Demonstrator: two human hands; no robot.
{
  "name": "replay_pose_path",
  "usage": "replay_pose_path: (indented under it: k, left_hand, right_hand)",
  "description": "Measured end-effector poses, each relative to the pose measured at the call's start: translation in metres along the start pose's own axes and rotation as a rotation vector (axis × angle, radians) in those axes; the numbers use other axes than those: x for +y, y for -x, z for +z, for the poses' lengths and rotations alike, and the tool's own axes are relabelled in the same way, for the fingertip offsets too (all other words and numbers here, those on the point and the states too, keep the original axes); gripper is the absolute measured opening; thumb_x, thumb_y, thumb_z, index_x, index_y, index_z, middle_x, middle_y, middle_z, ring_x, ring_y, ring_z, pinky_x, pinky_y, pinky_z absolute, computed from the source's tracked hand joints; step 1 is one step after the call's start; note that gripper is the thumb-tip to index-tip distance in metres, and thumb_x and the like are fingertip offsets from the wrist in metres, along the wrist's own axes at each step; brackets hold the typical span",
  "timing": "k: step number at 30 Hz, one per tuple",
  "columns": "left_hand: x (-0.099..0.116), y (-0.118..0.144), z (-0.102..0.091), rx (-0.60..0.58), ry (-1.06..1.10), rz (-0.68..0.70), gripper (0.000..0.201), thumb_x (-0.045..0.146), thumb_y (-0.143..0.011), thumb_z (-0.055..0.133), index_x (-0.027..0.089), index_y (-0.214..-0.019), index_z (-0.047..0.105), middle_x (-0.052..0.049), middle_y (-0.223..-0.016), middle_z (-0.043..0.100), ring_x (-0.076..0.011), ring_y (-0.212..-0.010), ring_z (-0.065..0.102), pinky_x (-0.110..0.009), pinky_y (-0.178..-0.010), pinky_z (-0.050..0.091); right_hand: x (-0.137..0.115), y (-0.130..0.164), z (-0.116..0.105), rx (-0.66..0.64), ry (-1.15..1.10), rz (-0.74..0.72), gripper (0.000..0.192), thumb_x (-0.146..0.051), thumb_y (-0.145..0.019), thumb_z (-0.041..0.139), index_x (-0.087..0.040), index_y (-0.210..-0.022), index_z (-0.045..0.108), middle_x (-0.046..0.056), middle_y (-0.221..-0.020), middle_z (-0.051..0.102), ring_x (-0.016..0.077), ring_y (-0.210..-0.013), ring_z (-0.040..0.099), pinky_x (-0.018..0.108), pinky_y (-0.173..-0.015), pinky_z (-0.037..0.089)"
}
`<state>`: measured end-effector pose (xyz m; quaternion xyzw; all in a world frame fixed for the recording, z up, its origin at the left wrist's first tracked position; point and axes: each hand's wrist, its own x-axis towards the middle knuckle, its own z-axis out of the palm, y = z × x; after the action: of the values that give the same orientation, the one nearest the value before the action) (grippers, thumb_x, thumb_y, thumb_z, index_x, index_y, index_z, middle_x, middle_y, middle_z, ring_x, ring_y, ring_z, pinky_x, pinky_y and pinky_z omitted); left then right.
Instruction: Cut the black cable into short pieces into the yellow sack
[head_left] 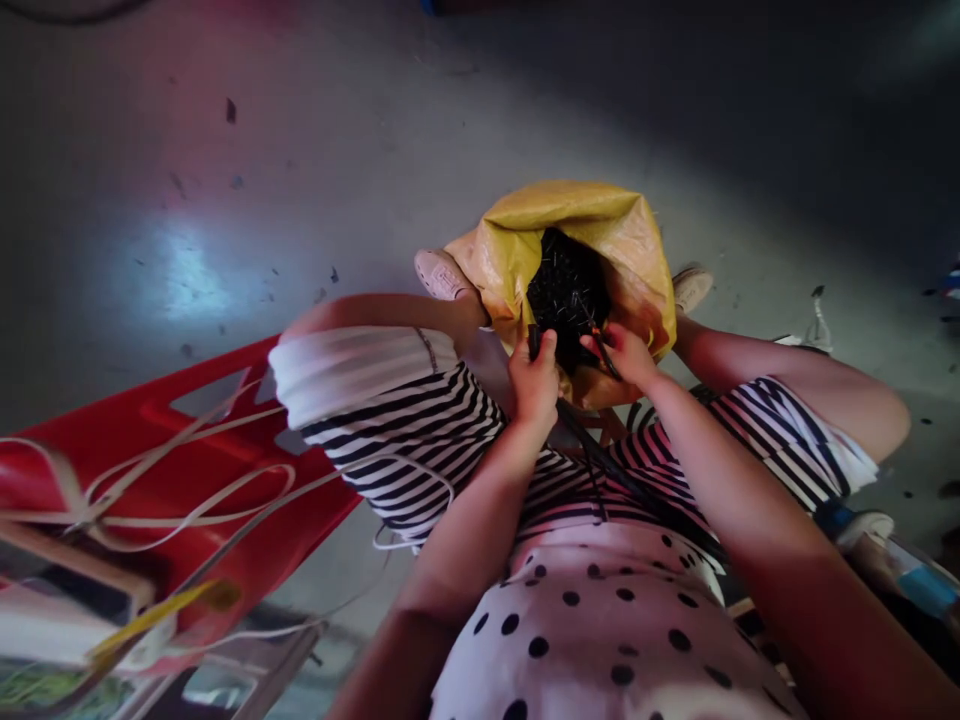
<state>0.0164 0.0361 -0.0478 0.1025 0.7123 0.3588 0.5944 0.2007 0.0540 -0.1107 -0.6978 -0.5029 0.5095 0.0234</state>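
The left hand (534, 382) is closed around a black rod-like piece (533, 342), its end showing above the thumb, and the right hand (628, 356) pinches a thin black strip (606, 358); both pieces are at the near edge of the mouth of a yellow sack (504, 262). The sack stands open on the floor (360, 140) between the person's legs, containing a mass of small black pieces (564, 285). A black cable (616, 472) crosses the lap; whether it joins either held piece cannot be determined.
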Motion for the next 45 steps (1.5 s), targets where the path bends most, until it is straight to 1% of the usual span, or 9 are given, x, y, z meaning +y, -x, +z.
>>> replay_pose_path:
  k: [3, 5, 10, 17, 20, 24, 31, 37, 45]
  left_hand:
    - [0.012, 0.003, 0.004, -0.012, 0.082, -0.076, 0.050, 0.065, -0.097, 0.083, 0.021, -0.091, 0.061, 0.005, -0.076, 0.065, -0.0029, -0.042, 0.037, -0.020, -0.037, 0.029]
    - [0.021, 0.008, 0.005, -0.073, 0.114, -0.084, 0.049, 0.063, -0.097, 0.084, 0.019, -0.091, 0.063, 0.001, -0.086, 0.074, -0.0013, -0.042, 0.036, -0.021, -0.037, 0.029]
    - [0.031, 0.017, -0.001, -0.245, 0.144, -0.065, 0.041, 0.048, -0.097, 0.087, 0.018, -0.086, 0.062, -0.001, -0.088, 0.077, -0.0004, -0.041, 0.036, -0.020, -0.036, 0.029]
    - [0.034, 0.017, -0.007, -0.278, 0.098, 0.009, 0.027, 0.036, -0.096, 0.087, 0.018, -0.098, 0.066, 0.003, -0.084, 0.075, -0.0013, -0.041, 0.038, -0.019, -0.037, 0.031]
    - [0.034, 0.015, -0.008, -0.232, 0.060, 0.051, 0.026, 0.027, -0.091, 0.091, 0.017, -0.102, 0.068, 0.005, -0.080, 0.070, -0.0012, -0.041, 0.039, -0.019, -0.038, 0.032]
    - [0.032, 0.013, -0.009, -0.158, -0.033, 0.133, 0.029, 0.018, -0.084, 0.094, 0.017, -0.105, 0.074, 0.003, -0.094, 0.072, -0.0011, -0.049, 0.047, -0.017, -0.040, 0.035]
    - [0.026, 0.012, -0.010, -0.134, -0.094, 0.217, 0.024, 0.020, -0.083, 0.088, 0.018, -0.105, 0.079, -0.002, -0.097, 0.075, -0.0104, -0.068, 0.063, -0.016, -0.045, 0.041]
    - [0.022, 0.009, -0.011, -0.132, -0.113, 0.279, 0.019, 0.019, -0.084, 0.086, 0.019, -0.102, 0.078, -0.005, -0.101, 0.078, -0.0162, -0.083, 0.071, -0.020, -0.058, 0.053]
    - [0.025, 0.010, -0.011, -0.135, -0.160, 0.356, 0.016, 0.012, -0.083, 0.085, 0.019, -0.096, 0.078, -0.004, -0.098, 0.081, -0.0197, -0.095, 0.076, -0.029, -0.086, 0.062]
  right_hand:
    - [-0.020, 0.040, -0.006, 0.020, -0.001, -0.048, 0.068, -0.093, -0.084, 0.074, -0.026, -0.088, 0.062, 0.001, -0.072, 0.066, 0.0215, -0.066, 0.061, 0.031, -0.063, 0.041]
    - [-0.029, 0.063, -0.005, 0.058, -0.024, -0.065, 0.070, -0.094, -0.081, 0.075, -0.026, -0.086, 0.059, 0.000, -0.069, 0.062, 0.0201, -0.063, 0.056, 0.031, -0.060, 0.037]
    - [-0.037, 0.094, 0.000, 0.109, -0.134, -0.113, 0.074, -0.099, -0.080, 0.070, -0.027, -0.083, 0.053, 0.000, -0.070, 0.059, 0.0192, -0.065, 0.051, 0.032, -0.059, 0.038]
    - [-0.038, 0.096, -0.003, 0.132, -0.097, -0.149, 0.073, -0.098, -0.080, 0.069, -0.027, -0.086, 0.053, 0.002, -0.074, 0.065, 0.0198, -0.066, 0.056, 0.033, -0.062, 0.041]
    - [-0.038, 0.097, -0.006, 0.125, -0.032, -0.139, 0.069, -0.093, -0.081, 0.074, -0.027, -0.086, 0.054, 0.002, -0.076, 0.068, 0.0209, -0.068, 0.060, 0.033, -0.063, 0.042]
    - [-0.039, 0.099, -0.008, 0.109, -0.012, -0.113, 0.063, -0.085, -0.082, 0.079, -0.027, -0.089, 0.057, 0.004, -0.081, 0.073, 0.0230, -0.073, 0.065, 0.033, -0.066, 0.046]
    - [-0.043, 0.100, -0.006, 0.061, -0.129, -0.097, 0.064, -0.088, -0.081, 0.078, -0.027, -0.092, 0.060, 0.004, -0.085, 0.074, 0.0235, -0.075, 0.064, 0.034, -0.066, 0.049]
    - [-0.040, 0.099, -0.005, 0.016, -0.158, -0.076, 0.064, -0.086, -0.081, 0.078, -0.027, -0.092, 0.057, 0.002, -0.083, 0.070, 0.0237, -0.078, 0.063, 0.033, -0.066, 0.046]
    - [-0.041, 0.098, -0.004, 0.034, -0.137, -0.075, 0.067, -0.090, -0.079, 0.075, -0.027, -0.090, 0.054, 0.002, -0.082, 0.068, 0.0231, -0.077, 0.061, 0.033, -0.067, 0.044]
